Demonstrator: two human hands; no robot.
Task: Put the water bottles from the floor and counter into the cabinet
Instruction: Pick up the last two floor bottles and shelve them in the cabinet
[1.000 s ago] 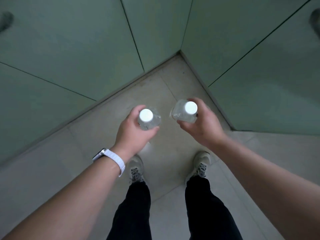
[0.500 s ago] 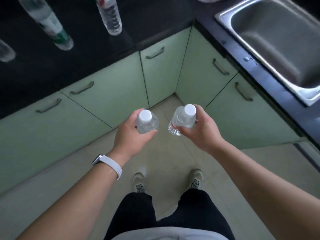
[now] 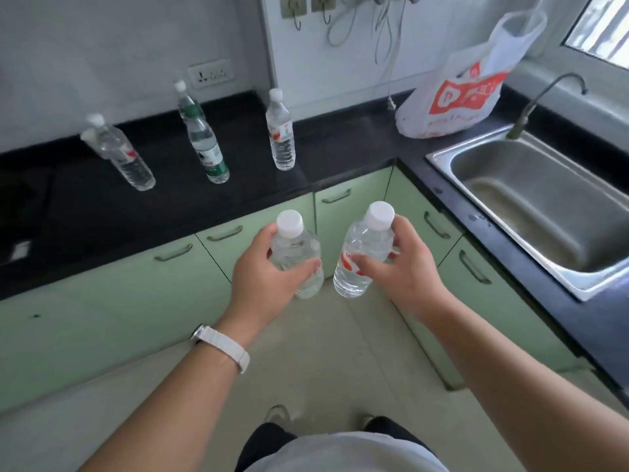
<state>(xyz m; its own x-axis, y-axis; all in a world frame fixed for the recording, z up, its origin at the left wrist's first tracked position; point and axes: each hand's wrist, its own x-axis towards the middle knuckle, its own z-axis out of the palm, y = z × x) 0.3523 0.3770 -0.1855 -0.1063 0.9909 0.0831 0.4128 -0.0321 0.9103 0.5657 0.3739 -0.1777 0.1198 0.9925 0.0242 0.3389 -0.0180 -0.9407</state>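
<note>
- Tabletop (image 3: pixel 238 185): black, L-shaped, now fully in sight where a second ago only the green doors and floor showed; the person has straightened up from the floor.
- Cabinet doors (image 3: pixel 136 287): pale green, a row under the tabletop, every one shut. No opening shows yet, so a door has to be pulled before anything goes in, and both hands are full.
- Sink (image 3: pixel 544 212): steel, set in the right run, tap behind it.
- Plastic bag (image 3: pixel 456 97): white and red, slumped in the corner.
- Tabletop bottles, three or perhaps four: a blurred one or pair (image 3: pixel 119 155) at left, green-labelled bottle (image 3: pixel 204 141) in the middle, red-labelled bottle (image 3: pixel 280 131) at right. All untouched, all waiting.
- Left hand (image 3: pixel 265 277): grip clamped round the left bottle (image 3: pixel 296 253), white cap up, carried upright in front of the doors.
- Right hand (image 3: pixel 405 267): grip clamped round the right bottle (image 3: pixel 360 253), tilted slightly, just beside the other.
- Judgement: the floor pickup looks finished; stowing comes next.
</note>
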